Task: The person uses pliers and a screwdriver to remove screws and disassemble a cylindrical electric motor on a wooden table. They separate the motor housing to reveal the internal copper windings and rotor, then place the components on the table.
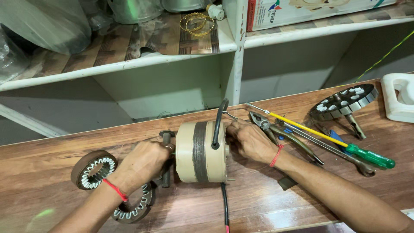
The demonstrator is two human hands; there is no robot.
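Midway along the worktop (267, 203), both hands grip the cream motor (200, 152): left hand (142, 164) should brace its shaft end, right hand (250, 140) steadying the cabled end.

Both arms reach in from below. The left hand (142, 162) is curled with its fingers bent. The right hand (250, 140) is curled too. Each wrist has a red string.

Single head-worn view, looking steeply down and forward, close over wooden workbench (64, 151), facing white wall shelves (235, 47)
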